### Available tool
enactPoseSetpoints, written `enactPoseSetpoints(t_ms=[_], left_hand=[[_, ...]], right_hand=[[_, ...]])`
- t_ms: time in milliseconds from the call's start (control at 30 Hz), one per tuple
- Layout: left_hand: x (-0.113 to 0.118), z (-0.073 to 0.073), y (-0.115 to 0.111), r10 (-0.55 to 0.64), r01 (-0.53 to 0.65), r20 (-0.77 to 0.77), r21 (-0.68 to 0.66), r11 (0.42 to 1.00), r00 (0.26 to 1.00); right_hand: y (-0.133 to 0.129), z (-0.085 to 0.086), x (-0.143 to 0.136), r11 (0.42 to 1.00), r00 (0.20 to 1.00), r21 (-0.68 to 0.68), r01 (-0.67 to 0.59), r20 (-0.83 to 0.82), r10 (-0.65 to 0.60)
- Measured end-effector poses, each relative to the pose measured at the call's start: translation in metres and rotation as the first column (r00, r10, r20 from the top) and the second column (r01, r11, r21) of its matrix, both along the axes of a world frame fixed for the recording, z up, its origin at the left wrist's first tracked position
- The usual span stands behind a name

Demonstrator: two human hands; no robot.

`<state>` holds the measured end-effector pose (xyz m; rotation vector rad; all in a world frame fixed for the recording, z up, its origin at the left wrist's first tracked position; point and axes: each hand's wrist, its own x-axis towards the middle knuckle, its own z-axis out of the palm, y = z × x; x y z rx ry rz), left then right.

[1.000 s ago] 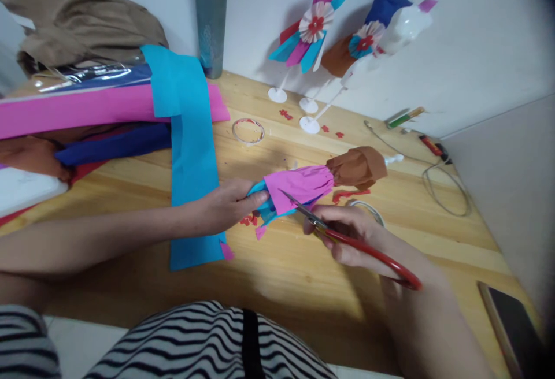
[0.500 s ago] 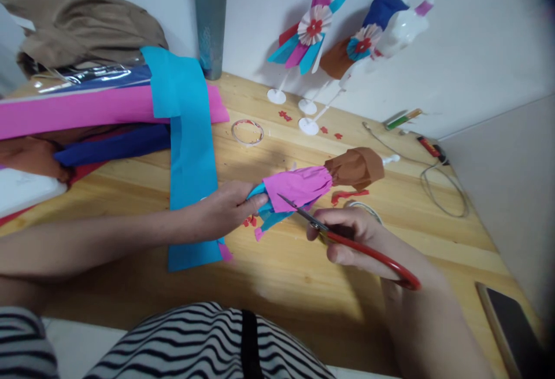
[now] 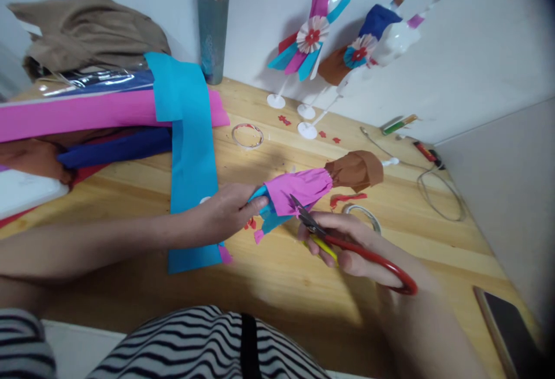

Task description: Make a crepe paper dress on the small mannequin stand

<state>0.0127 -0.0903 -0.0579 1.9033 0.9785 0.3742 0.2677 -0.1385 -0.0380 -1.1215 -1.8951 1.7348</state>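
My left hand point(image 3: 238, 205) pinches the left end of a crepe-paper figure point(image 3: 299, 189), which has a gathered pink skirt, blue paper beneath it and a brown paper top point(image 3: 353, 170). Its thumb presses on the blue layer. In my right hand point(image 3: 347, 240) are scissors point(image 3: 373, 260) with red-coated handles and dark blades. The blades are parted at the lower edge of the pink paper, with the paper between them. A yellow strip point(image 3: 323, 248) shows under the scissors by my right fingers; what it belongs to is unclear.
Long blue crepe paper point(image 3: 193, 165) lies left, beside pink paper point(image 3: 78, 113). Behind stand a tumbler point(image 3: 212, 26) and decorated white stands point(image 3: 312, 38). A tape roll point(image 3: 364, 217) is by my right hand; a phone point(image 3: 505, 327) lies at right, a cable point(image 3: 437, 194) farther back.
The scissors have shifted slightly left and their blades have opened wider over the pink paper's edge. The yellow strip shows more. My left hand keeps its hold.
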Motion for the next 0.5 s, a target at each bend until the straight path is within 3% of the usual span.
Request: enactPoseSetpoints(t_ms=[133,300,400,500], left_hand=[[0.001,0.005,-0.002,-0.003,0.008,-0.068,0.073,0.997,0.998],[0.002,0.008,-0.002,0.019,-0.016,-0.022,0.150,0.989,1.000],[0.002,0.008,-0.001,0.037,-0.038,0.010,0.084,0.996,0.999],[0.003,0.010,-0.001,0.065,-0.060,0.061,-0.081,0.995,0.996]], right_hand=[[0.000,-0.005,-0.001,0.999,0.998,-0.040,0.014,-0.068,-0.017],[-0.001,-0.015,-0.002,0.997,0.992,-0.079,0.018,-0.124,-0.028],[-0.001,-0.014,-0.003,0.998,0.992,-0.058,0.028,-0.121,-0.035],[-0.001,-0.010,-0.004,0.999,0.990,-0.025,0.043,-0.130,-0.046]])
